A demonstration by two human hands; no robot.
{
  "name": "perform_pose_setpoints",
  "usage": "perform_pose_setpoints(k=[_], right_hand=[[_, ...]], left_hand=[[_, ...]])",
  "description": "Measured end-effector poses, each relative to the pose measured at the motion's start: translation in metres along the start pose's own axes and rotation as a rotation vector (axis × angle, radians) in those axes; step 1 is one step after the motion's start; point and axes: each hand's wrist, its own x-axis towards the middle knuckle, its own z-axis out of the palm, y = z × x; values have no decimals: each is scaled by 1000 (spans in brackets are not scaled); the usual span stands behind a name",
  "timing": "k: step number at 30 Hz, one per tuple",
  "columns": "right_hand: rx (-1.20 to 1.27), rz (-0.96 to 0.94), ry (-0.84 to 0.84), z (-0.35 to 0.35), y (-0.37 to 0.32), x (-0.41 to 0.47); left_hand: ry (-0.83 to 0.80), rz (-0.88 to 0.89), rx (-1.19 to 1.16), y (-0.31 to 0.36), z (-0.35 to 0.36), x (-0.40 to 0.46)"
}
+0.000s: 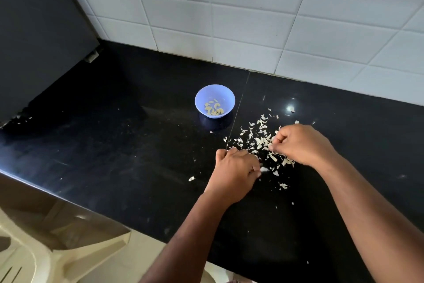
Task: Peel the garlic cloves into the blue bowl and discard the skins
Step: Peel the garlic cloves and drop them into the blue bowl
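Observation:
A small blue bowl point(215, 94) stands on the black counter and holds several peeled garlic cloves point(213, 108). To its right lies a scatter of white garlic skins point(257, 138). My right hand point(300, 145) rests on the right part of that pile, fingers curled round some skins. My left hand point(234, 168) lies at the pile's near left edge, knuckles up and fingers curled, with a pale scrap at its fingertips. What the left fingers hold is hidden.
The black counter point(137, 145) meets a white tiled wall point(229, 19) at the back. A dark panel point(34, 30) stands at the left. A cream plastic chair point(34, 255) sits below the counter's front edge. Stray skin bits point(191, 178) lie around.

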Motion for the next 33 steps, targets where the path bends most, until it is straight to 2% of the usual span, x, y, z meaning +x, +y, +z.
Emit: perform_pose_setpoints(k=[3, 8, 13, 15, 17, 20, 26, 30, 33], right_hand=[[-85, 2, -49, 8, 2, -8], [-90, -60, -15, 25, 4, -11], [203, -90, 48, 19, 6, -10], [368, -92, 58, 17, 4, -11], [429, -91, 63, 13, 3, -11], [416, -70, 103, 6, 8, -10], [462, -15, 302, -18, 30, -12], [439, 39, 352, -22, 40, -8], [417, 47, 466, -16, 39, -5]], left_hand=[[100, -102, -25, 0, 1, 2], [216, -264, -109, -2, 1, 5], [329, -360, -189, 0, 1, 7], [348, -362, -230, 3, 0, 9], [347, -351, -275, 6, -2, 14], [318, -327, -328, 10, -4, 19], [258, -271, -384, 14, -7, 33], [234, -238, -405, 18, -8, 41], [220, -226, -415, 22, -9, 45]])
